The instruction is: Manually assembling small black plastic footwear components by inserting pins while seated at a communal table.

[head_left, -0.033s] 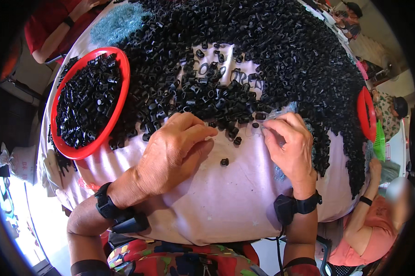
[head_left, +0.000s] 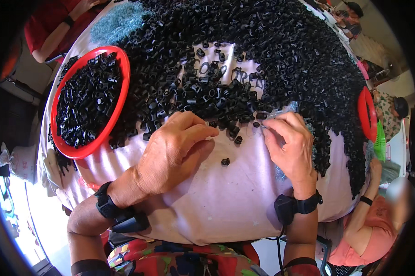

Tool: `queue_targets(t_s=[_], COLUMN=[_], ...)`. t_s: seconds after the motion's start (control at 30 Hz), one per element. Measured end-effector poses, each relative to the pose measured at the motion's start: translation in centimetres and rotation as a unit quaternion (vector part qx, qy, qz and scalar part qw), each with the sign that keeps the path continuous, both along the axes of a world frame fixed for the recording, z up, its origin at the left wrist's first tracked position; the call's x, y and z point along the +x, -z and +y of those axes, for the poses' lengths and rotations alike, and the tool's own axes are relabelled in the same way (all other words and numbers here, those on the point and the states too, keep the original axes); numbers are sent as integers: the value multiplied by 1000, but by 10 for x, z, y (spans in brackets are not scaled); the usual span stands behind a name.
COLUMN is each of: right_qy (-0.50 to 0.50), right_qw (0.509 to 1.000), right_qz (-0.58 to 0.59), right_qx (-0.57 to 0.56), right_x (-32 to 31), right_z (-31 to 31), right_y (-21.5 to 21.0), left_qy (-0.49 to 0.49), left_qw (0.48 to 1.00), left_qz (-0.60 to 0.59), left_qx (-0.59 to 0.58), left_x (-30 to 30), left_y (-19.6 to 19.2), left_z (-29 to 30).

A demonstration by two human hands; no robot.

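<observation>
- A pale cloth (head_left: 226, 207) covers the bench.
- Left hand (head_left: 173, 152), fingers curled loosely, rests by a stray black part (head_left: 225, 161).
- Right hand (head_left: 290, 145) pinches a part at the pile (head_left: 281, 55) edge.
- Beyond, a red tray (head_left: 120, 99) holds sorted parts.

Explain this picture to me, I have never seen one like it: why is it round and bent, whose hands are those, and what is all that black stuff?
A wide fisheye camera on a person's head looks down, so straight edges bend. The two bare hands are that person's own, with black wrist bands. The left hand rests curled at the edge of a big heap of small black plastic pieces on a table cloth. The right hand pinches at something small by the heap; what, I cannot tell. A red tray on the left holds more pieces. Other people sit around the table.
</observation>
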State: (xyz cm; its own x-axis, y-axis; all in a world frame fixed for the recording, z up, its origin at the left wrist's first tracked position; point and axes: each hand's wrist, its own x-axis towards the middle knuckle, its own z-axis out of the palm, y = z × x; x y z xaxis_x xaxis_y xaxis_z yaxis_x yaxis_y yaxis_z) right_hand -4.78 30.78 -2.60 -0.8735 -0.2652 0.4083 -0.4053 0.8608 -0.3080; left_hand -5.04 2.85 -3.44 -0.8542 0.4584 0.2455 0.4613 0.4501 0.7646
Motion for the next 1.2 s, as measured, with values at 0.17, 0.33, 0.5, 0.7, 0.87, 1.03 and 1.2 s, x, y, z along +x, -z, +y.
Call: queue_targets(t_s=[0.17, 0.33, 0.5, 0.7, 0.87, 1.03, 1.2], right_qy=[-7, -42, -80, -149, -137, -141, -73], right_qw=[1000, 993, 981, 974, 973, 971, 968], right_qz=[14, -15, -43, -77, -66, -58, -55], right_qx=[-4, -113, -170, -151, -173, -182, -235], right_x=[-1, 6, 12, 13, 12, 11, 16], right_z=[-1, -10, -21, -24, -28, -25, -25], right_y=[4, 0, -3, 9, 6, 8, 7], left_qy=[70, 71, 33, -54, -50, -5, -10], left_qw=[995, 992, 997, 992, 998, 994, 995], left_qz=[66, 92, 69, 99, 27, 89, 91], left_qx=[-23, -54, -14, -59, -18, -59, -31], left_x=[2, 7, 6, -6, -4, -4, -13], left_y=[0, 7, 1, -13, -12, -10, -12], left_z=[6, 13, 7, -10, -18, -9, -8])
